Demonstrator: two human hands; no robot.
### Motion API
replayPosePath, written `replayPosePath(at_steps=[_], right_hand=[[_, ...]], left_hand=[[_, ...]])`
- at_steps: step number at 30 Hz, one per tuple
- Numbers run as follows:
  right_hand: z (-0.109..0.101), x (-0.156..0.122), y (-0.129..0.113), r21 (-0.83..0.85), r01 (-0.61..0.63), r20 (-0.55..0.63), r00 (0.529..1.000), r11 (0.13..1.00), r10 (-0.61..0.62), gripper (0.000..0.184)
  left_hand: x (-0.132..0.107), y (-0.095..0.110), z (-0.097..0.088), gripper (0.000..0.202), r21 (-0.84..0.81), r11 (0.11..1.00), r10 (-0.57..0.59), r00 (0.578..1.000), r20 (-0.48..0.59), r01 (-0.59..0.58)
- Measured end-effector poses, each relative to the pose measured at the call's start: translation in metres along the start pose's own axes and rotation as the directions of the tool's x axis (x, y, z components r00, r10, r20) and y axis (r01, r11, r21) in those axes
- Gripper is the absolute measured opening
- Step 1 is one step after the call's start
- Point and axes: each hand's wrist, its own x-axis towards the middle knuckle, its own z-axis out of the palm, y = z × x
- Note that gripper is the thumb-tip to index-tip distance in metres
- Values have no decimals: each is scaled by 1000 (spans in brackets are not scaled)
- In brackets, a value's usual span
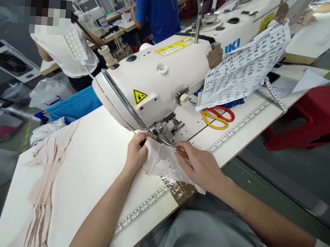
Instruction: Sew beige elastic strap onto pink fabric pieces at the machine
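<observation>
A white sewing machine stands in front of me with its needle and presser foot area low at the front. A pale pink piece of fabric lies under that area and spreads toward me. My left hand is closed, pinching the fabric's edge just left of the presser foot. My right hand is closed around a thin, pointed metal tool with a brown handle. The tool's tip reaches toward the presser foot, over the fabric; its exact kind I cannot make out.
Scissors with red and yellow handles lie right of the needle, below a handwritten sheet. Pleated pink fabric strips hang over the table's left side. A red stool stands at right. Two people work behind the machine.
</observation>
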Motion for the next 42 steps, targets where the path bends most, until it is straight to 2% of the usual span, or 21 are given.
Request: replayPosePath(at_steps=[3,5,8,13,18,28,42], right_hand=[[9,7,-3,-148,-1,7,1000,989,2,29],[12,10,-5,-173,34,-1,999,984,-34,28],[13,12,-8,-136,80,8,997,987,-80,28],[10,14,-10,-111,88,58,995,990,-82,26],[11,16,-10,-114,92,57,995,989,-86,26],[12,17,-10,-102,83,39,996,991,-80,24],[7,18,-14,-124,58,134,990,991,-41,28]], left_hand=[[1,0,-1,15,10,1000,-11,1000,4,11],[1,-1,-1,14,9,1000,-28,1000,7,28],[2,-3,-2,14,21,999,-47,999,7,47],[2,-6,-4,14,51,997,-58,998,6,58],[2,-3,-4,15,67,995,-69,998,-1,69],[3,-4,-3,13,42,996,-72,997,-7,73],[1,-7,-1,16,102,993,-55,998,-20,56]])
